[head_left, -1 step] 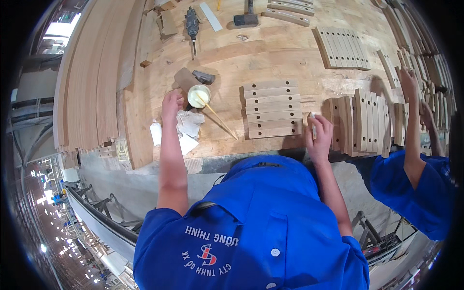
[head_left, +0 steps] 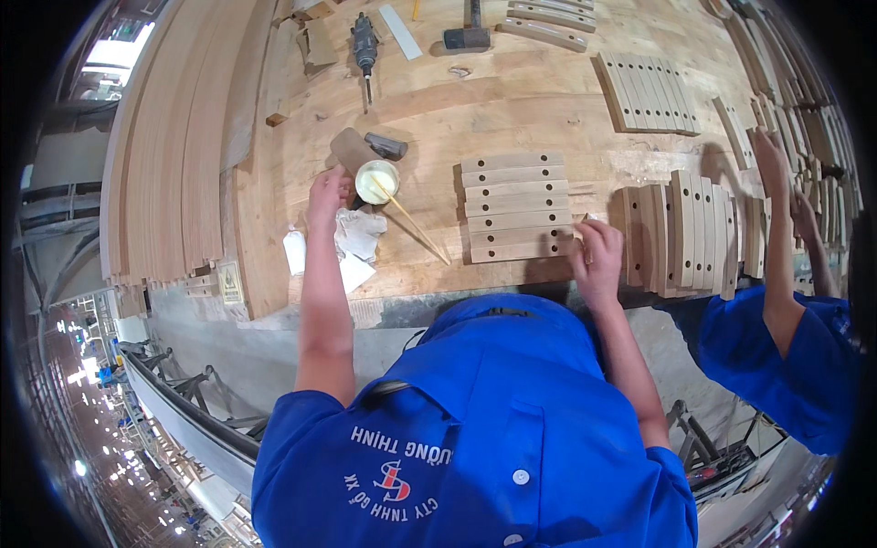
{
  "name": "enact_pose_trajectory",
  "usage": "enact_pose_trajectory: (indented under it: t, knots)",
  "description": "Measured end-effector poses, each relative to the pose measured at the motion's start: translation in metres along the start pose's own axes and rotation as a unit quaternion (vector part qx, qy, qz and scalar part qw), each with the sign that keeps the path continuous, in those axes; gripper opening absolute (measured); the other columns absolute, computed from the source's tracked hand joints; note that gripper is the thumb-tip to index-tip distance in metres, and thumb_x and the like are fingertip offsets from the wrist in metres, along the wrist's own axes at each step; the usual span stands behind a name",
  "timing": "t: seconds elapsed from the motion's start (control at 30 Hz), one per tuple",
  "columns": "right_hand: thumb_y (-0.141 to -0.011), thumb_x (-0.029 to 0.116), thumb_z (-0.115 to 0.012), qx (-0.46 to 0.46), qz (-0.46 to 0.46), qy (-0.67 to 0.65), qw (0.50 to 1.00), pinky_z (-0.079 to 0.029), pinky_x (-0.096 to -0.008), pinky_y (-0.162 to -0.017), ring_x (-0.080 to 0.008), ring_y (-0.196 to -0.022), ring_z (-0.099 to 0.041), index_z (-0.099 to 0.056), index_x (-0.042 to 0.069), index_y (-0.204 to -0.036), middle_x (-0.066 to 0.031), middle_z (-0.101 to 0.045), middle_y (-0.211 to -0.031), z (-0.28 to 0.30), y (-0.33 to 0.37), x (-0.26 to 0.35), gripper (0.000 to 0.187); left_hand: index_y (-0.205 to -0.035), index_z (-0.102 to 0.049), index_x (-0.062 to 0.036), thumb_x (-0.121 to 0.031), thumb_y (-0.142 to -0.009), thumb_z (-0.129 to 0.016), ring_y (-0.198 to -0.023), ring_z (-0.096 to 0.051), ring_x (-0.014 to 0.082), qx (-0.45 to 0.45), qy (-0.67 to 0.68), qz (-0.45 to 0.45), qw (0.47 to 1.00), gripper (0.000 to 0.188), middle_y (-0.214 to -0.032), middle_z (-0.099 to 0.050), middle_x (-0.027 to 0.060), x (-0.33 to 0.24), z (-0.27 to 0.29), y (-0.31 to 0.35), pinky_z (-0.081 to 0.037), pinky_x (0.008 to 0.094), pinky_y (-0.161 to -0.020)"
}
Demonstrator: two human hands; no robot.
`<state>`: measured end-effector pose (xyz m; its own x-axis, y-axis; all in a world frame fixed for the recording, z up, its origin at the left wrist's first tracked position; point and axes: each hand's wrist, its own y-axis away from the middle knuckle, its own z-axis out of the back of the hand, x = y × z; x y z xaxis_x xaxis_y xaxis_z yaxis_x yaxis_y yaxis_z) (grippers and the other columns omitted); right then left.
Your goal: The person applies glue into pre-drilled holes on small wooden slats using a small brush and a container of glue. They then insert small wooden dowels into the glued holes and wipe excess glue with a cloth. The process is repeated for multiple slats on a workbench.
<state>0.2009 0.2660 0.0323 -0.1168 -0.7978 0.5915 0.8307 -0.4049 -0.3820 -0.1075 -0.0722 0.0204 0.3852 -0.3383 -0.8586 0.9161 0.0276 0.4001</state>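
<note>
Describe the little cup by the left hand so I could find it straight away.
On the wooden workbench, look beside the left hand, left of the row of flat wooden slats. The cup is small, round, holds pale cream liquid, and has a thin stick leaning out.

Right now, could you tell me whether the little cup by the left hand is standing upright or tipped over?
Upright. The cup shows its round open mouth with pale liquid inside, a thin stick leaning out of it, beside the left hand.

Counter (head_left: 512, 100): bare plywood, matt, scuffed. Slats (head_left: 513, 208): pale unfinished wood, smooth, matt. Cup (head_left: 376, 181): glossy plastic holding creamy glue. Rag (head_left: 358, 233): crumpled white cloth. Hammer (head_left: 468, 35): dark metal head.
</note>
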Motion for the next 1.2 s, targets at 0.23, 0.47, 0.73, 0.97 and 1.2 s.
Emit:
enact_pose_trajectory:
  t: [0.23,0.47,0.73,0.97,1.2]
  knots:
    - [-0.066,0.006,-0.063,0.246,0.31,-0.053,0.917,-0.044,-0.0351,-0.074,-0.0206,-0.09,-0.052,-0.06,0.021,-0.106,-0.003,-0.052,-0.089,-0.086,-0.06,0.068,0.043,-0.097,-0.055,-0.0026,-0.03,-0.08,-0.067,-0.058,-0.051,0.0096,0.083,-0.035,0.032,0.995,0.034,-0.074,-0.059,0.0024,0.005,-0.012,-0.03,-0.04,0.0242,-0.049]
    - [-0.077,0.019,-0.052,0.294,0.472,0.002,0.831,-0.044,-0.0329,-0.074,-0.0174,-0.093,-0.052,-0.059,0.028,-0.104,-0.001,-0.051,-0.097,-0.163,-0.092,0.103,0.03,-0.098,-0.056,-0.002,-0.023,-0.081,-0.065,-0.065,-0.055,0.0114,0.086,-0.133,0.009,0.987,0.028,-0.081,-0.061,0.0046,0.001,-0.013,-0.031,-0.043,0.0255,-0.054]
    - [-0.077,0.01,-0.06,0.172,0.244,-0.284,0.911,-0.046,-0.0325,-0.067,-0.0198,-0.079,-0.056,-0.06,0.011,-0.099,-0.0054,-0.057,-0.088,-0.099,-0.09,0.104,0.023,-0.123,-0.042,-0.0046,-0.021,-0.091,-0.051,-0.101,-0.057,0.0186,0.072,0.261,0.008,0.963,0.037,-0.112,-0.056,0.008,0.012,-0.047,0.029,-0.048,0.0343,-0.084]
    - [-0.087,0.011,-0.059,0.06,-0.101,-0.435,0.893,-0.046,-0.0259,-0.054,-0.0115,-0.063,-0.059,-0.058,0.002,-0.096,-0.0067,-0.061,-0.073,-0.032,-0.076,0.086,0.012,-0.115,-0.047,-0.0054,-0.02,-0.095,-0.046,-0.097,-0.057,0.0159,0.15,0.321,0.0,0.935,0.025,-0.109,-0.058,0.0065,-0.013,-0.087,0.069,-0.048,0.0298,-0.083]
    - [-0.085,0.01,-0.061,0.008,-0.023,-0.252,0.967,-0.044,-0.0246,-0.049,-0.0098,-0.053,-0.055,-0.058,0.0,-0.082,-0.0072,-0.059,-0.065,0.004,-0.079,0.088,0.011,-0.117,-0.045,-0.009,-0.019,-0.096,-0.043,-0.099,-0.058,0.0147,0.239,0.309,-0.03,0.92,0.023,-0.11,-0.058,0.0046,-0.03,-0.132,0.119,-0.05,0.0312,-0.082]
